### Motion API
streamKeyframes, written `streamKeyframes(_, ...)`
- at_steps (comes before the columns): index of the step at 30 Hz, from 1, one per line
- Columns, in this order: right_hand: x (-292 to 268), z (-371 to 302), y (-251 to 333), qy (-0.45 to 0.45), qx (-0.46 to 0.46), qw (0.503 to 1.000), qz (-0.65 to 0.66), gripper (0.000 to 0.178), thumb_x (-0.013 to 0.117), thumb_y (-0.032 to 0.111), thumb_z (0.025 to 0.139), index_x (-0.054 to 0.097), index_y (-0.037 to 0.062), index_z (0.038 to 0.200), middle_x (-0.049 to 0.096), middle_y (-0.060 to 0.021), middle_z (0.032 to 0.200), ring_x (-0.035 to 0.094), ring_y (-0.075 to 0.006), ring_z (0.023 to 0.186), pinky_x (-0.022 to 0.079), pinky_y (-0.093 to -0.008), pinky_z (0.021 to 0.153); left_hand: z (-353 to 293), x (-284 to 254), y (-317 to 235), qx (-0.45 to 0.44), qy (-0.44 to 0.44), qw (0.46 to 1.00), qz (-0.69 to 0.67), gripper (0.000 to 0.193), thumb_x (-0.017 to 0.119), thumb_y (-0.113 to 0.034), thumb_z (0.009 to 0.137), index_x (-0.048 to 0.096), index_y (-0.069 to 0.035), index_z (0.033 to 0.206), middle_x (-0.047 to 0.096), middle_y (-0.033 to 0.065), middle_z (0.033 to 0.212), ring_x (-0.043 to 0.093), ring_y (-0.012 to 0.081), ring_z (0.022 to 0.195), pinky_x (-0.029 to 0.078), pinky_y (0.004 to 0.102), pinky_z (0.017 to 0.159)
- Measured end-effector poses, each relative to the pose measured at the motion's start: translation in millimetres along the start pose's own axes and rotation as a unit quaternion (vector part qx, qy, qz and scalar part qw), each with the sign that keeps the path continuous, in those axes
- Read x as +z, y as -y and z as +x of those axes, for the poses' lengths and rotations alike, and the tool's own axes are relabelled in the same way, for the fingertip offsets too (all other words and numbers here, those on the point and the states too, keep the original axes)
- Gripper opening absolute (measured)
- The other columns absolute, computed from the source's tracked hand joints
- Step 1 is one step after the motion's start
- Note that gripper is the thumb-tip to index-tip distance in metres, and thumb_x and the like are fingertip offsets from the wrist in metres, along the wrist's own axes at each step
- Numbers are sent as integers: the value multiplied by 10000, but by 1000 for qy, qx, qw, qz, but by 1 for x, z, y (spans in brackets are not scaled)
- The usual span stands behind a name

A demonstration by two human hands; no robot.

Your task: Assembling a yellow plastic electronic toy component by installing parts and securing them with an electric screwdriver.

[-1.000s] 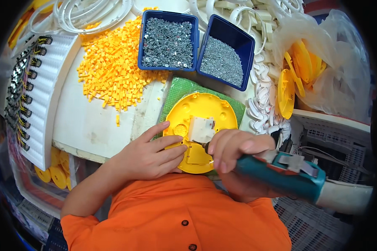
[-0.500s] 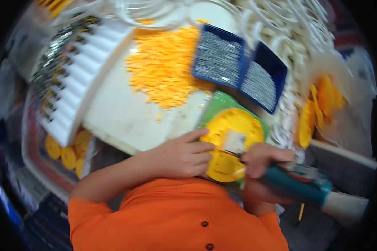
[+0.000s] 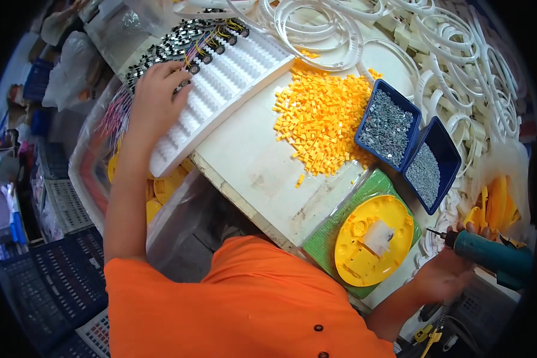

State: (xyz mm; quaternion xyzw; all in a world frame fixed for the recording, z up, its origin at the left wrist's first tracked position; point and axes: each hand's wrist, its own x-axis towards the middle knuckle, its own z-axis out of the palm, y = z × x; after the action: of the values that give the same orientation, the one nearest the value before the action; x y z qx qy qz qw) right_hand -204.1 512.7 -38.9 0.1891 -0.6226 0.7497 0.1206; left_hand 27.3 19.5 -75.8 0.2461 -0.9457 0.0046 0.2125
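Observation:
My left hand (image 3: 157,101) reaches over a white ribbed foam tray (image 3: 221,89), thumb and fingers closed around a small round black wired part (image 3: 182,87). More such parts with yellow wires line the tray's upper edge beside dark green and silver pieces (image 3: 182,37). In my right hand (image 3: 444,274) is a teal electric screwdriver (image 3: 490,255), its thin bit pointing left. The bit is clear of a round yellow plastic housing (image 3: 346,253), which lies on a green mat (image 3: 322,247). A whitish block (image 3: 378,237) sits inside the housing.
Small yellow plastic pieces (image 3: 322,125) are heaped on the white tabletop (image 3: 250,173). Two blue bins (image 3: 388,122) hold small metal parts. White plastic rings (image 3: 316,30) crowd the far side. A clear bag with yellow parts (image 3: 496,200) stands right; more yellow discs (image 3: 167,186) lie below left.
My left hand has left the yellow housing and moved up and left to the foam tray. The screwdriver has moved off the housing to the right. The whole view has shifted.

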Motion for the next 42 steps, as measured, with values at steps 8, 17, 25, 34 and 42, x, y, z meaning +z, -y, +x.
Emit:
streamKeyframes(8,-26,-19,-22,-73,-27,994,-78,682,403,474,1044,359,-21,1511,534,-238,1407,574,-358,1265,454,-466,1054,0,-13,33,54,32,997,-37,173,651,-50,864,706,-56,1028,660,85,1240,536,319,1267,424,447,1055)
streamKeyframes(17,-22,-21,-23,4,-30,996,-85,526,451,342,1042,461,-22,1420,600,-209,1292,652,-304,1087,526,-415,932,6,-25,29,99,95,989,46,123,695,-71,844,681,-52,965,623,86,1296,482,320,1339,408,464,1070)
streamKeyframes(25,-16,-22,-14,-77,-59,980,-174,436,490,225,1030,496,-80,1342,603,-252,1264,663,-312,1063,555,-414,889,23,-21,24,167,118,970,128,115,709,-125,823,648,-42,874,609,100,1307,450,314,1374,403,481,1079)
streamKeyframes(34,-23,-28,20,82,-371,914,-140,360,459,190,1015,547,-77,1239,631,-222,1062,632,-311,873,543,-410,791,40,-61,45,-151,46,852,-499,113,546,-106,965,616,-51,896,666,117,1300,595,205,1232,445,367,1073)
streamKeyframes(42,77,-65,42,412,348,842,1,397,485,275,1051,629,-69,1185,689,-183,1073,682,-237,913,558,-340,775,2,-73,-149,217,140,844,-471,126,749,-131,817,637,-125,874,708,30,895,691,273,950,442,495,1029)
